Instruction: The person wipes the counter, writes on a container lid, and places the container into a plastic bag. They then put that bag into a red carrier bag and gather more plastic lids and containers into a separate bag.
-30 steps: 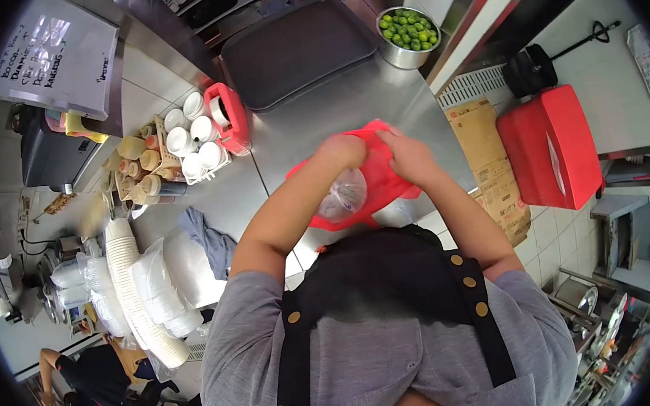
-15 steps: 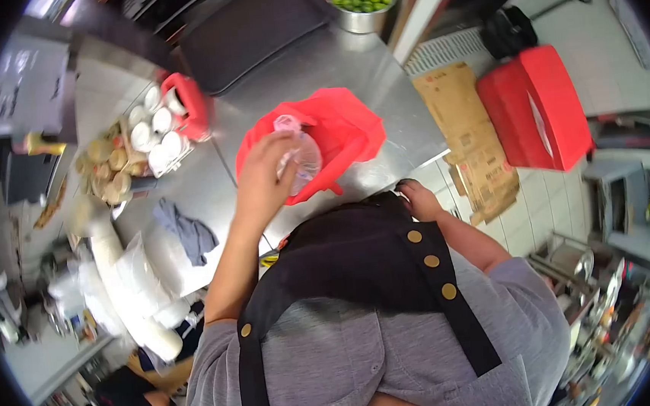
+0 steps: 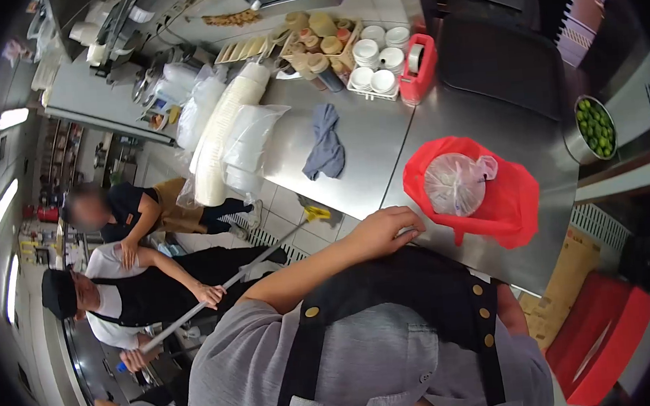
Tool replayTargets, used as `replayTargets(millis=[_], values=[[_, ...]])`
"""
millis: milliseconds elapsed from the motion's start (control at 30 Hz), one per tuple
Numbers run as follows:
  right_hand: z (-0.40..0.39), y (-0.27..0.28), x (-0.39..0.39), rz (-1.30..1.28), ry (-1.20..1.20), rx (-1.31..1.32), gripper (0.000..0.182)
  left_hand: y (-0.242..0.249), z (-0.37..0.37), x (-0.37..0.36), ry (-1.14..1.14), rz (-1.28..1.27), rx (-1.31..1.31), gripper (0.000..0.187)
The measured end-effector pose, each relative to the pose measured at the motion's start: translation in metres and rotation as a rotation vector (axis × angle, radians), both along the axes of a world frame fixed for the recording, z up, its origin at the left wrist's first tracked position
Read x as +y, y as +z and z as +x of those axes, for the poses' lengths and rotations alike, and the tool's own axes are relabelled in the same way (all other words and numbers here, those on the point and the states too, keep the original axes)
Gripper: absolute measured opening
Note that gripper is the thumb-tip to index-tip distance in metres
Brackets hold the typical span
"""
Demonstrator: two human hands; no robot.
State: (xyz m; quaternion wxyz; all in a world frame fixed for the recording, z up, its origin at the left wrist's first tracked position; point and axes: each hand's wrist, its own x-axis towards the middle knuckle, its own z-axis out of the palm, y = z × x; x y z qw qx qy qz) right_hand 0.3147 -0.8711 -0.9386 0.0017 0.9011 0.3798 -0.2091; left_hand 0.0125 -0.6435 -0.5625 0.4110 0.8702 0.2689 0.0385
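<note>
- The left hand (image 3: 386,230) rests on the edge of the steel counter (image 3: 381,145), fingers loosely curled and holding nothing.
- The right hand is hidden below the person's body, so its state cannot be told.
- Just beyond and to the right of the left hand lies a red plastic bag (image 3: 485,198), open, with a knotted clear bag (image 3: 455,183) sitting in it; the hand is near the red bag but apart from it.
- No writing or brand can be read anywhere; any labels are too small or blurred.
- Further beyond the hand, a grey cloth (image 3: 326,143) lies crumpled on the counter.
- Past that stand a rack of white cups (image 3: 375,65) and a red tape dispenser (image 3: 416,66), with a dark tray (image 3: 501,63) to their right.
- Far right of the hand, a metal bowl of limes (image 3: 592,128) sits at the counter's end.
- Left of the hand, stacks of white lids in plastic sleeves (image 3: 224,138) lie on the counter.
- Below left, a co-worker (image 3: 111,292) holds a mop handle (image 3: 217,288) on the floor.
</note>
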Motion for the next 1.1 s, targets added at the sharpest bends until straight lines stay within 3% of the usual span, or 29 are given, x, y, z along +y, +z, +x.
replayTargets(millis=[467,633,667,700,733,833,900,967,1067,1100], values=[[0.005,0.002,-0.021,0.112,0.072,-0.015,0.040,-0.008,0.011,-0.003,-0.177,-0.013,0.025,0.017],[-0.014,0.018,-0.061,0.392,0.352,0.039,0.041,-0.011,0.022,0.001,-0.247,-0.010,0.026,0.017],[-0.021,0.036,-0.067,0.446,0.470,0.056,0.041,-0.012,0.025,0.002,-0.246,-0.008,0.017,0.017],[-0.025,0.089,-0.063,0.457,0.661,0.058,0.039,-0.013,0.028,0.003,-0.272,-0.015,-0.001,0.017],[-0.035,0.136,-0.060,0.250,0.486,0.348,0.033,-0.013,0.032,0.003,-0.257,-0.046,0.007,0.020],[-0.053,0.206,-0.051,0.201,0.455,0.315,0.027,-0.009,0.050,0.002,-0.273,-0.135,-0.025,0.028],[-0.067,0.239,-0.033,0.426,0.204,0.193,0.034,0.004,0.066,-0.004,-0.304,-0.195,-0.064,0.033],[-0.072,0.290,0.016,0.540,0.103,0.111,0.055,0.023,0.082,-0.010,-0.283,-0.376,-0.143,0.041],[-0.072,0.337,0.074,0.789,0.220,0.179,0.075,0.021,0.096,-0.005,-0.354,-0.340,-0.263,0.043],[-0.074,0.349,0.091,0.814,0.214,0.264,0.079,0.007,0.096,-0.001,-0.248,-0.198,-0.404,0.038]])
